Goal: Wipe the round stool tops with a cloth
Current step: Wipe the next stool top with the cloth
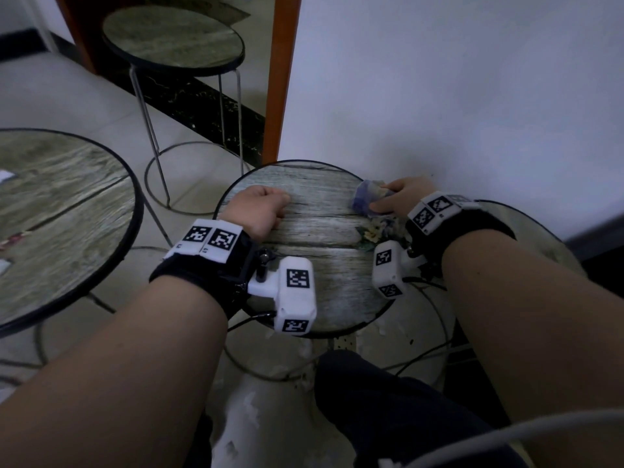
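A round stool top (pixel 320 228) with a weathered wood print and black rim stands right in front of me. My right hand (pixel 400 197) presses a bluish crumpled cloth (pixel 366 197) onto its far right part, close to the wall. My left hand (pixel 260 207) is closed in a fist and rests on the left side of the same top, holding nothing that I can see. Both wrists wear black bands with white marker blocks. A small flower print shows on the top near my right wrist.
A larger round top (pixel 60 217) stands at the left. A taller stool (pixel 172 38) on thin metal legs stands at the back by an orange door frame (pixel 282 76). Another round top (pixel 540 238) lies under my right forearm. A white wall (pixel 472 96) rises behind.
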`<action>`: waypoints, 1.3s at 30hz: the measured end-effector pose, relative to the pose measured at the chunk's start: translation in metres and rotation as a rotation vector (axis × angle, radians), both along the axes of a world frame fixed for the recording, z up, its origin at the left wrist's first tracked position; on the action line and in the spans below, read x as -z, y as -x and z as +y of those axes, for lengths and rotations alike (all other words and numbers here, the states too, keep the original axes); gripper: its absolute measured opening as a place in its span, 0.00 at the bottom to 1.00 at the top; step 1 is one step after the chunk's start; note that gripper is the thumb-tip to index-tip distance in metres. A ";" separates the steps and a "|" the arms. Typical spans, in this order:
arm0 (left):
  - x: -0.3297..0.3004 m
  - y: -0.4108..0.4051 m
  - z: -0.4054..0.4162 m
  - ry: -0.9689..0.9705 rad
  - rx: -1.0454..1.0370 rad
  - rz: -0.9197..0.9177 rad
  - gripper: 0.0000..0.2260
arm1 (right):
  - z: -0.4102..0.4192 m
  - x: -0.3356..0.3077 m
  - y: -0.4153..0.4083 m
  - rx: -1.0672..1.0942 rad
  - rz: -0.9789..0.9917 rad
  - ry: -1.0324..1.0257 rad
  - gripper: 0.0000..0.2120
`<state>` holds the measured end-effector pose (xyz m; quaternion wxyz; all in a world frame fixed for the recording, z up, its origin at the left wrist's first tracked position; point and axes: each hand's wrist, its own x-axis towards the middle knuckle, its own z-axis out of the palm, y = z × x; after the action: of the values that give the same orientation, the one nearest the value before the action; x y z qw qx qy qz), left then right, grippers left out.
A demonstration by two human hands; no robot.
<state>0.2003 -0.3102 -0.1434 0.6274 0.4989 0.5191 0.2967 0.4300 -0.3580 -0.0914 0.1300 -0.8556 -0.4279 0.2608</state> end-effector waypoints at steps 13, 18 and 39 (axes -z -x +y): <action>-0.002 -0.001 -0.007 -0.056 -0.010 0.025 0.06 | -0.044 0.007 0.005 0.076 0.069 -0.042 0.17; -0.007 0.001 -0.018 -0.138 -0.011 0.104 0.07 | -0.066 0.005 0.014 0.055 0.039 -0.049 0.18; -0.007 0.012 -0.078 -0.193 -0.007 0.136 0.06 | -0.139 0.011 0.052 0.085 0.194 -0.145 0.17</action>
<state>0.1878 -0.3886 -0.1359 0.5389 0.5741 0.5310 0.3130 0.3780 -0.4966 -0.1021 0.2431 -0.8321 -0.3943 0.3048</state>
